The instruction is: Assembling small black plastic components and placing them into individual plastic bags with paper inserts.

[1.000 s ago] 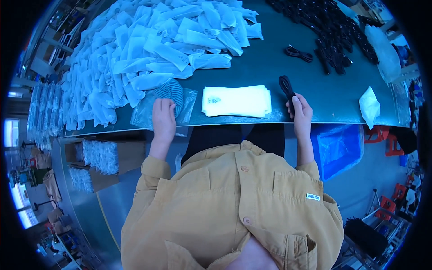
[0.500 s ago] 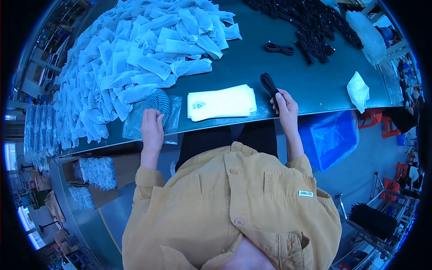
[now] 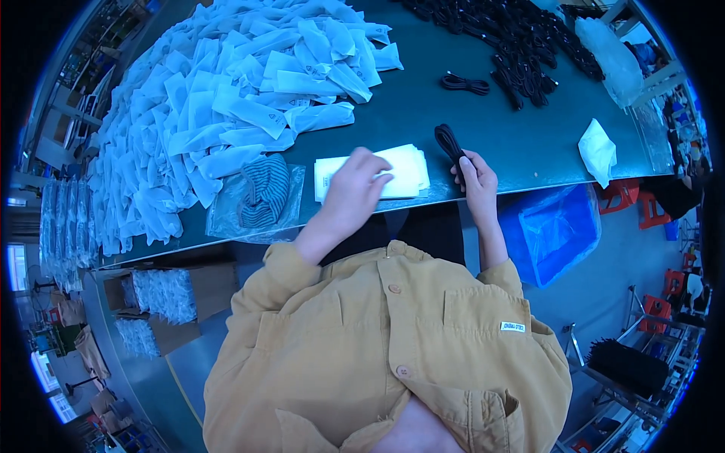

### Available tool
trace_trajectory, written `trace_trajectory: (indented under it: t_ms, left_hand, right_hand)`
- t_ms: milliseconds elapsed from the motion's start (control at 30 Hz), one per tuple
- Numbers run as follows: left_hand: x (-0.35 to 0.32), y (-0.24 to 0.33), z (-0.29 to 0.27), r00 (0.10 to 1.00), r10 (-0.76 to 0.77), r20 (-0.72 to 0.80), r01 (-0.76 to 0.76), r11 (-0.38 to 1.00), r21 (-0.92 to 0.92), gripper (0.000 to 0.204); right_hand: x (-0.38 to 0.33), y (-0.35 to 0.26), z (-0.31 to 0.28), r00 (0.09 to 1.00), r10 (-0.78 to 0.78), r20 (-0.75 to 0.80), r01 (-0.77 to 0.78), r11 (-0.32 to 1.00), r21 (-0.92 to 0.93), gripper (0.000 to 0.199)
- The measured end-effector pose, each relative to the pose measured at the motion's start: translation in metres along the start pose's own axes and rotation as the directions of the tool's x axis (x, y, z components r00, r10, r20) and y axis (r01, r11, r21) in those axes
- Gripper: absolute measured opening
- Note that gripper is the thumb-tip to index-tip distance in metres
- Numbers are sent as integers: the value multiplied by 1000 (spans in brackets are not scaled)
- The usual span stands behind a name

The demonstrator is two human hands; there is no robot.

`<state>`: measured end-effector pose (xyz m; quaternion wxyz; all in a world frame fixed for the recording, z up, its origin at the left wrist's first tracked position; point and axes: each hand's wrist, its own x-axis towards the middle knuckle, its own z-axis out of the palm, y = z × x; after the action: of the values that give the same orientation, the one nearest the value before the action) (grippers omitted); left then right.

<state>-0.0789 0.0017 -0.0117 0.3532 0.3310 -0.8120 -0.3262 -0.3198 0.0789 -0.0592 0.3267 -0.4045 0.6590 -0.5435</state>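
Observation:
My right hand [image 3: 476, 178] grips a coiled black cable [image 3: 447, 142] near the table's front edge, with the loops standing up beyond the thumb. A stack of flat white pouches [image 3: 411, 167] lies at the middle of that edge. Over its left half is my left hand [image 3: 353, 189], fingers loosely bent and apart, nothing visible in them; whether the fingertips touch the top pouch I cannot tell. To the left, a striped grey-blue cloth [image 3: 266, 190] sits on a clear plastic bag [image 3: 226, 215]. Another coiled black cable [image 3: 464, 83] lies farther back.
A big heap of filled white pouches [image 3: 249, 83] covers the table's left side. Black cables [image 3: 521, 57] are piled at the far right. A crumpled white piece [image 3: 597, 151] lies near the right edge. Below stand a blue bin [image 3: 555, 234] and a cardboard box [image 3: 211, 287].
My left hand has let go of the striped cloth and moved right, over the white pouches. The cloth now lies slumped on the plastic bag. My right hand keeps its cable almost in place.

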Motion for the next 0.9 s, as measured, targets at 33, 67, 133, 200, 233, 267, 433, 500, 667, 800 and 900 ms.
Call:
trace_trajectory:
  t_ms: [33,67,133,200,233,267,433,500,667,800,900]
  left_hand:
    - [5,-3,15,998,34,48,-35,999,17,11]
    - [8,-7,24,993,68,96,-71,997,34,10]
    - [13,-13,35,991,75,109,-84,993,87,10]
    - [15,-17,42,989,79,126,-103,974,203,11]
    - [15,-19,45,988,80,131,-105,974,199,11]
    - [13,-21,47,991,81,108,-100,978,186,11]
    - [12,-21,45,999,-10,52,6,998,66,10]
    - [12,-18,44,997,-56,54,55,998,14,9]
    - [12,-13,40,979,-188,73,199,961,-190,8]
    - [15,-10,32,995,-68,73,82,974,-211,8]
    - [18,-7,28,976,203,75,-190,970,-153,9]
  right_hand:
    - [-1,0,-2,1000,17,-3,-17,1000,10,31]
    - [-1,0,-3,1000,17,-8,-17,1000,8,31]
    - [-4,-2,0,1000,-7,-14,8,999,31,30]
    - [-7,-3,3,1000,-15,-25,16,999,41,29]
    - [-10,-5,4,999,-30,-27,32,998,53,29]
    - [-13,-6,5,999,-46,-28,48,997,65,29]
    - [-25,-18,7,995,-68,71,59,991,122,27]
    - [-27,-24,4,978,-193,80,195,981,-14,26]
    - [-32,-41,-5,854,-465,232,520,772,-365,24]
    - [-30,-48,-13,833,-432,345,550,708,-443,22]
    - [-24,-54,-14,925,-155,348,284,888,-360,22]
